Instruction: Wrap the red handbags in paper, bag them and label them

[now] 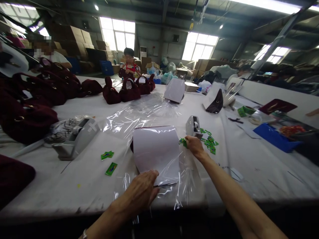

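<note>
No txt legible, incl. on green pkts [111, 169].

The left grip [143, 186] holds a plastic-covered white sheet [156, 152], the right grip [195, 146] green packets [183, 142].

White-covered table [87, 186]; on it: maroon handbags [129, 94], tape dispensers [83, 137], green packets [111, 168].

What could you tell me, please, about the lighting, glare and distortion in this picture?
Head view: the windows burn out to white beneath a dim ceiling; head view: bright streaks of glare cross the clear plastic around the white sheet; head view: the windows lean opposite ways, suggesting wide-angle distortion; head view: print on the green packets is too small to read.
</note>
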A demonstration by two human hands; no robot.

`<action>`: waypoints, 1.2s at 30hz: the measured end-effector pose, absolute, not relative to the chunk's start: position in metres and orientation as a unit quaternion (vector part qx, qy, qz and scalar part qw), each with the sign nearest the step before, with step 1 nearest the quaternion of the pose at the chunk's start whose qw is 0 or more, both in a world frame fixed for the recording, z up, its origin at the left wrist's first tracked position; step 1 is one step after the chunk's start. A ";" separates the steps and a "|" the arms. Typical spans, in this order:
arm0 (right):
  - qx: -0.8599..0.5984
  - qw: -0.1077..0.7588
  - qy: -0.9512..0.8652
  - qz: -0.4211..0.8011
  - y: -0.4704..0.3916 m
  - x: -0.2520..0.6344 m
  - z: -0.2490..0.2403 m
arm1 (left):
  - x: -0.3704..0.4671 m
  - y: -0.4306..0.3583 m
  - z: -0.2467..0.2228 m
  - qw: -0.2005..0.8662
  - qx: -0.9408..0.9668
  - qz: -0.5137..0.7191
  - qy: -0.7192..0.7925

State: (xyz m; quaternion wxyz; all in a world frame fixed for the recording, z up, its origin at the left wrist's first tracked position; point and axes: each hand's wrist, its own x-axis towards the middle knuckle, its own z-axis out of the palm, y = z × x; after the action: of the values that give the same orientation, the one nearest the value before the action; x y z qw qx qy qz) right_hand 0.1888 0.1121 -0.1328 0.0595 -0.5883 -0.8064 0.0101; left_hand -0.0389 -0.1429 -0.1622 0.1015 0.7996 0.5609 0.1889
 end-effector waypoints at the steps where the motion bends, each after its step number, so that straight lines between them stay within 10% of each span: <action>1: -0.589 0.094 -0.803 0.009 0.106 0.195 -0.129 | -0.039 -0.142 -0.159 0.117 0.794 0.187 0.566; 7: -0.410 0.526 -0.737 0.111 -0.023 0.218 -0.099 | -0.039 -0.133 -0.128 0.181 0.791 0.147 0.565; 13: -0.078 0.394 -0.899 0.175 -0.141 0.202 -0.129 | -0.048 -0.122 -0.124 0.205 0.772 0.190 0.571; 20: -0.173 0.483 -0.851 0.109 -0.089 0.153 -0.180 | -0.049 -0.124 -0.128 0.210 0.748 0.327 0.538; 30: -0.291 0.298 -0.909 -0.007 -0.106 0.115 -0.220 | -0.034 -0.154 -0.133 0.078 0.771 0.397 0.492; 36: -0.321 0.344 -0.882 -0.016 -0.069 0.096 -0.210 | -0.016 -0.182 -0.141 -0.020 0.811 0.387 0.439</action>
State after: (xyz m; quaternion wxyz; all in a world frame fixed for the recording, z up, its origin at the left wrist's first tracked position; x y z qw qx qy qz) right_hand 0.0958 -0.0689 -0.2103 0.3444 -0.3211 -0.8821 -0.0157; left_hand -0.0164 -0.1823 -0.1411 -0.0200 0.8108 0.4385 0.3873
